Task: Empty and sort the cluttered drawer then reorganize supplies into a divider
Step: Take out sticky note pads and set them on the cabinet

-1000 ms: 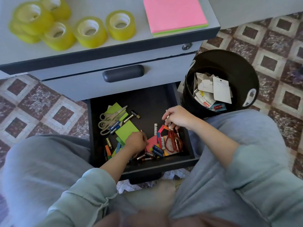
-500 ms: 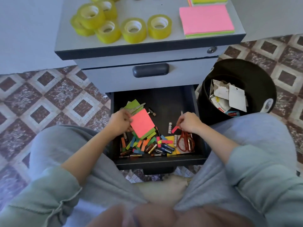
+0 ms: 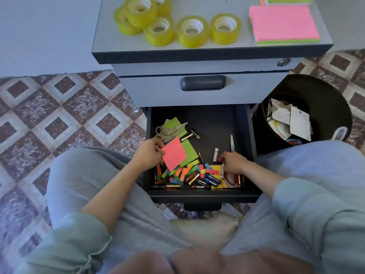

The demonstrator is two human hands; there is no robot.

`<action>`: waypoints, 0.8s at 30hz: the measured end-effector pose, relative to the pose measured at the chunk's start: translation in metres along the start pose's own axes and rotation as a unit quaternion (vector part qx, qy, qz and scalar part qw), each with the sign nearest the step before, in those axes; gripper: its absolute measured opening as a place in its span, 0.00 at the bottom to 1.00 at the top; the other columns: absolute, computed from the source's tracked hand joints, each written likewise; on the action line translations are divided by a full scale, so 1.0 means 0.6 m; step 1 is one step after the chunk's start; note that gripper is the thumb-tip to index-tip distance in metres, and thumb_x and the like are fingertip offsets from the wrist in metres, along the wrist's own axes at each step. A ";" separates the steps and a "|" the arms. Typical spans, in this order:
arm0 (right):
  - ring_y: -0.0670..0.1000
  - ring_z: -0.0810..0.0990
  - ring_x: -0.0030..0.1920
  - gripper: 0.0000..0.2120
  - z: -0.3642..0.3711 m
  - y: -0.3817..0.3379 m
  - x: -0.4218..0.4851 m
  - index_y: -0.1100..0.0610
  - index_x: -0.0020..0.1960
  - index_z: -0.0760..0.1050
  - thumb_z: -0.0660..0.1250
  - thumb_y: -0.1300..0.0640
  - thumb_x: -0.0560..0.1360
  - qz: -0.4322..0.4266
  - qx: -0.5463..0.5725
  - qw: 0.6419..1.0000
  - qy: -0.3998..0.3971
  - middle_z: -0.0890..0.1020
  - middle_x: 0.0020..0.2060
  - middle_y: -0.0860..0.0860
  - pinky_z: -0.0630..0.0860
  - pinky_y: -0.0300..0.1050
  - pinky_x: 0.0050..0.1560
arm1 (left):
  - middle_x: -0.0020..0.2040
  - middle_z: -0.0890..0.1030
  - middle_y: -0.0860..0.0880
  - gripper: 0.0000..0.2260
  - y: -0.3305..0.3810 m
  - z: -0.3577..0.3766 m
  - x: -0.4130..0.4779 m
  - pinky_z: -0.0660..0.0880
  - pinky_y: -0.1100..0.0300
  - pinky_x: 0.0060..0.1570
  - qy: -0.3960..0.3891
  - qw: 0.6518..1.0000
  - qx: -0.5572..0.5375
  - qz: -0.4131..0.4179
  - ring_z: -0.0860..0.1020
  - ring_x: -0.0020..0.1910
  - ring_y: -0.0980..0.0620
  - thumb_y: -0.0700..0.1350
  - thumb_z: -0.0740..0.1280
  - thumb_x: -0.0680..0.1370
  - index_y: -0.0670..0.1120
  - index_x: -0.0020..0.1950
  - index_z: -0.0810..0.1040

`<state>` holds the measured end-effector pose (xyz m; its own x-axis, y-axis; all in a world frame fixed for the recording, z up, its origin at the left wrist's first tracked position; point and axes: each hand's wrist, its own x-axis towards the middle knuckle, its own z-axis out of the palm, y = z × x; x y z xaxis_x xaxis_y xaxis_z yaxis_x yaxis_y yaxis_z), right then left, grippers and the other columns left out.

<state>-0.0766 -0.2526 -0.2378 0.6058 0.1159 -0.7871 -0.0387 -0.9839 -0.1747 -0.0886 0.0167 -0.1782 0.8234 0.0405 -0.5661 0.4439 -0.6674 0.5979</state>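
1. Lower centre: the open drawer (image 3: 203, 196), with loose batteries (image 3: 209, 179) and coloured tabs along its near wall.
2. Centre left: the left hand (image 3: 149, 155) pinches the pink sticky-note pad (image 3: 173, 156) by one corner, raised over green notes. Supporting the underside would keep the sheets from fanning.
3. Centre right: the right hand (image 3: 234, 164), fingers curled, pinches a pink tab (image 3: 219, 159).
4. Upper right: a matching pink pad stack (image 3: 284, 24) on the cabinet top, the likely destination; lay the edges flush.

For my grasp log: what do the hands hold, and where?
Left hand pinches the pink sticky-note pad at its left corner; right hand: cannot tell.
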 end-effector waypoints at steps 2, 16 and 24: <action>0.54 0.76 0.58 0.19 0.001 -0.001 0.005 0.54 0.65 0.72 0.61 0.61 0.74 0.006 0.008 1.000 0.006 0.76 0.59 0.54 0.76 0.46 0.55 | 0.36 0.79 0.48 0.04 -0.002 -0.001 0.000 0.79 0.52 0.48 0.002 1.000 -0.002 0.001 0.79 0.33 0.54 0.36 0.64 0.78 0.44 0.49 0.72; 0.54 0.80 0.47 0.03 -0.025 -0.017 -0.005 0.58 0.44 0.79 0.70 0.60 0.70 0.002 -0.009 0.999 0.041 0.80 0.46 0.53 0.74 0.41 0.39 | 0.38 0.79 0.49 0.04 0.005 0.009 0.002 0.79 0.56 0.45 -0.014 1.000 0.005 0.008 0.79 0.34 0.55 0.36 0.64 0.78 0.44 0.49 0.71; 0.50 0.77 0.47 0.02 -0.062 -0.007 -0.017 0.59 0.41 0.82 0.72 0.61 0.71 -0.055 0.155 0.979 0.117 0.81 0.41 0.50 0.73 0.43 0.46 | 0.38 0.80 0.48 0.03 0.000 0.013 -0.001 0.78 0.55 0.49 -0.019 1.000 0.000 -0.007 0.79 0.36 0.55 0.36 0.63 0.78 0.43 0.49 0.75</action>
<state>-0.0534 -0.2546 -0.2071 0.7838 0.1493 -0.6027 -0.1802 -0.8742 -0.4509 -0.0921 0.0111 -0.1822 0.8031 0.0212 -0.5954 0.4553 -0.6664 0.5904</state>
